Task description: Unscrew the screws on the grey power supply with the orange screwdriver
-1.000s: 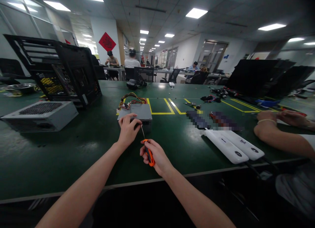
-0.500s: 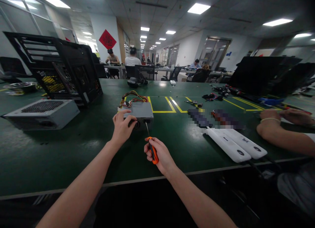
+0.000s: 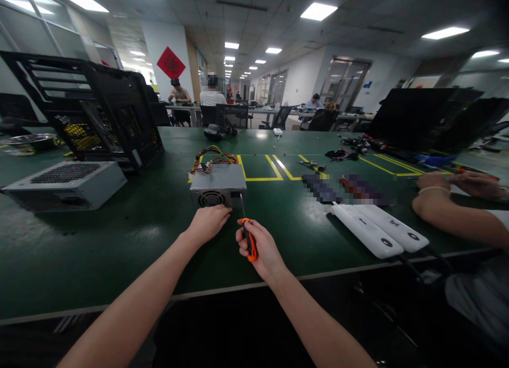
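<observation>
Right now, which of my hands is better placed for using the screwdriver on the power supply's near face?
Probably your right hand: it grips the screwdriver, whose shaft points toward the near face of the power supply. Your left hand, low in front of that face, shows no tool.

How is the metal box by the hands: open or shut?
Shut on top: a gray panel spans the upper face of the metal box. Whether it is screwed down, I cannot tell.
</observation>
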Available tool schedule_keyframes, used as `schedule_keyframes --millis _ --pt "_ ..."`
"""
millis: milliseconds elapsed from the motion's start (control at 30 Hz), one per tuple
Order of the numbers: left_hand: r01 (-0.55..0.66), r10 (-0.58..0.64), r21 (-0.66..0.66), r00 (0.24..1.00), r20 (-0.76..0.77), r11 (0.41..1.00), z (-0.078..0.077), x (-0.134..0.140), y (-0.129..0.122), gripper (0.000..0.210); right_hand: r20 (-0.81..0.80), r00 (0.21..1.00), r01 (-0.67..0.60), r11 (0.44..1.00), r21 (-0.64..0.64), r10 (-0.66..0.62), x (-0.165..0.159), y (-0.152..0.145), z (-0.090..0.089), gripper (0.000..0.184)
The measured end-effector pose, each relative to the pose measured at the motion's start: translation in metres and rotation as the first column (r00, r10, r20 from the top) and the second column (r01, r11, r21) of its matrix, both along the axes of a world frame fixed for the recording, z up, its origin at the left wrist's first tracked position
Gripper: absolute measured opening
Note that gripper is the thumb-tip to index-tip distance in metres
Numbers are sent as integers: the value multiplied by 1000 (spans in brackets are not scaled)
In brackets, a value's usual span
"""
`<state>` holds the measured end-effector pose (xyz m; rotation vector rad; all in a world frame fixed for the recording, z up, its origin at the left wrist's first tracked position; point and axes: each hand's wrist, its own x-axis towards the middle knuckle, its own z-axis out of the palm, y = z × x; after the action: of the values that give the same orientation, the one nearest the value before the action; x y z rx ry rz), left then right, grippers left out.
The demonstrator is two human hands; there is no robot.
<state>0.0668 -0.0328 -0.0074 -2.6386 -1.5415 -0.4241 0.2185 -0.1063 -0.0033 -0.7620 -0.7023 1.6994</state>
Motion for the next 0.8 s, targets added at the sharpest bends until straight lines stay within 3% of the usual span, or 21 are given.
schedule_keyframes --millis 367,633,800 --pt "-102 111 -91 990 91 991 0 -7 7 18 15 1000 -13 1000 17 13 -1 -1 -1 19" --pt "102 -82 -95 976 201 990 0 -12 5 12 56 997 -57 998 33 55 -1 -3 1 19" --pt "127 -92 -98 948 304 987 0 -13 10 14 69 995 -78 996 51 75 -1 -4 2 21"
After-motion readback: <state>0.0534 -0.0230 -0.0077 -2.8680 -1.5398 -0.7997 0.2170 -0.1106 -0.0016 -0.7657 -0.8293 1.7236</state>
